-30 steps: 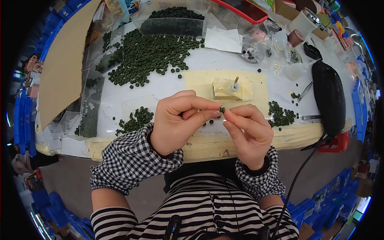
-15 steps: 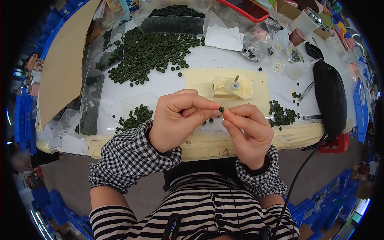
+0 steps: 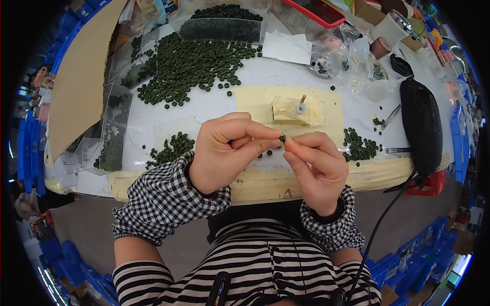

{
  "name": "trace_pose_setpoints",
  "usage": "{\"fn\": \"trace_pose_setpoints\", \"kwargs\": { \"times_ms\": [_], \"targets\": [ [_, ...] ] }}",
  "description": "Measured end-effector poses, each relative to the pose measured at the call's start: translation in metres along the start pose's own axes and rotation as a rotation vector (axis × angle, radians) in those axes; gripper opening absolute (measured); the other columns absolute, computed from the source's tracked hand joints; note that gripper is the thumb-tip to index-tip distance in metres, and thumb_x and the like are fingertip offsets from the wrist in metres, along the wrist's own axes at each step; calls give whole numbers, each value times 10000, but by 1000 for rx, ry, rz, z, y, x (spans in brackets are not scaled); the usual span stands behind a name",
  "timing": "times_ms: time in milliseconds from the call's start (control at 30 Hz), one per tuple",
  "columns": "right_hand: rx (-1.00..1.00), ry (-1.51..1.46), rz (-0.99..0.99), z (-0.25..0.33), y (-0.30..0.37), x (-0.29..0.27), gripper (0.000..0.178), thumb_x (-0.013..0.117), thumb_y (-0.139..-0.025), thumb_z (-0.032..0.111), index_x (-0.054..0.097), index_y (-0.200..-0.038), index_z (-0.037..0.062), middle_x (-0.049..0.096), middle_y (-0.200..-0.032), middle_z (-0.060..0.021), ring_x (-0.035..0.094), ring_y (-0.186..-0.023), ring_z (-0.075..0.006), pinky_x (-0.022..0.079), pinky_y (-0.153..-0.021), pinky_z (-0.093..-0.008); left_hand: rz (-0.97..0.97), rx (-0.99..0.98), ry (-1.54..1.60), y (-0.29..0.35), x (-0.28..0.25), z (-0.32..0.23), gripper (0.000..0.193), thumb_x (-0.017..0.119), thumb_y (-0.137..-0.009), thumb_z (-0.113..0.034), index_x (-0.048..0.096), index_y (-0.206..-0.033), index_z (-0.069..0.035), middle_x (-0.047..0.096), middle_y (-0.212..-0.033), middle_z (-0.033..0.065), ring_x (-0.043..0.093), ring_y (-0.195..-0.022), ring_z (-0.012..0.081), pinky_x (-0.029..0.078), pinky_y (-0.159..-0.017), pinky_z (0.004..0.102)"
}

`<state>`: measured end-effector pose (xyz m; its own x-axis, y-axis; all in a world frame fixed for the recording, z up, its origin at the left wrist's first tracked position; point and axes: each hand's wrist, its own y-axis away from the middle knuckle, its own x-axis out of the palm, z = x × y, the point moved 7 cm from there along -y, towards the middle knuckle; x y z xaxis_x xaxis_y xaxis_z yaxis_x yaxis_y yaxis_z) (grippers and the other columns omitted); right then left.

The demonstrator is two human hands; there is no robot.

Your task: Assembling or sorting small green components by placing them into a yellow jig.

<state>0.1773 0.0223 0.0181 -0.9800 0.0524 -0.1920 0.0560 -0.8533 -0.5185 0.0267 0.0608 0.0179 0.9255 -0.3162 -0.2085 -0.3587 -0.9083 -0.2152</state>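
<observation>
Between my fingertips, above the near edge of the table, is a small dark green round piece [image 3: 282, 138]. My left hand [image 3: 223, 153] pinches it between thumb and forefinger. On its other side, the thumb and forefinger of my right hand [image 3: 319, 166] close together at the piece; whether they grip it too is hard to make out. Just beyond my hands stands a small taped block [image 3: 286, 113] with a thin upright peg [image 3: 302, 100]. Loose green pieces lie in a small pile [image 3: 176, 148] by my left wrist and another pile [image 3: 361, 145] right of my right hand.
A large heap of green pieces [image 3: 189, 66] spreads at the far left, beside clear trays [image 3: 115, 127] and a cardboard sheet [image 3: 76, 76]. A black padded bag [image 3: 421, 122] and tweezers [image 3: 392, 115] lie right. At the back are a white tissue [image 3: 286, 47] and a red-cased phone [image 3: 319, 11].
Both hands stay almost in place, still pinched together around the small green piece. The view has shifted very slightly.
</observation>
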Motion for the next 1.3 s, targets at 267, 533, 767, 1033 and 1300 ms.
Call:
{"fn": "trace_pose_setpoints", "kwargs": {
  "times_ms": [267, 533, 767, 1033, 1300],
  "targets": [
    [0, -10, 18, 0, 0, 0, 262, 681, -735, -76, 687, -984, 6, 622, -872, -81, 592, -722, -132, 466, -605, -210, -2, 76, -65, 1, -1, -4, 205, 720, -727, 28, 716, -909, -64, 318, -568, -57, 307, -519, 40, 243, -488, 207],
    [11, 2, 17, 0, 1, -1, 261, 682, -736, -73, 687, -984, 7, 618, -865, -80, 593, -720, -135, 467, -608, -212, -5, 101, -84, -1, -1, -6, 205, 722, -724, 27, 717, -905, -68, 327, -559, -54, 306, -508, 41, 241, -480, 210],
    [18, -12, 12, -1, 1, -1, 262, 681, -732, -77, 688, -980, 7, 622, -870, -81, 596, -724, -137, 468, -613, -212, 12, 105, -101, -1, -1, -7, 193, 715, -738, 7, 715, -914, -72, 379, -557, -43, 337, -508, 47, 267, -479, 212],
    [29, -27, 15, -2, 2, 0, 266, 681, -730, -79, 687, -981, 8, 621, -875, -81, 596, -726, -135, 467, -616, -213, 7, 194, -200, 1, -2, -12, 207, 719, -725, 12, 717, -913, -76, 424, -563, -26, 359, -499, 58, 263, -463, 216],
    [71, -69, 22, -6, 4, 0, 251, 679, -736, -76, 689, -973, 6, 623, -888, -85, 599, -750, -137, 473, -644, -216, 27, 235, -271, 2, 0, -16, 236, 694, -731, 36, 712, -939, -75, 479, -581, -1, 417, -501, 74, 323, -464, 215]
  ]
}}
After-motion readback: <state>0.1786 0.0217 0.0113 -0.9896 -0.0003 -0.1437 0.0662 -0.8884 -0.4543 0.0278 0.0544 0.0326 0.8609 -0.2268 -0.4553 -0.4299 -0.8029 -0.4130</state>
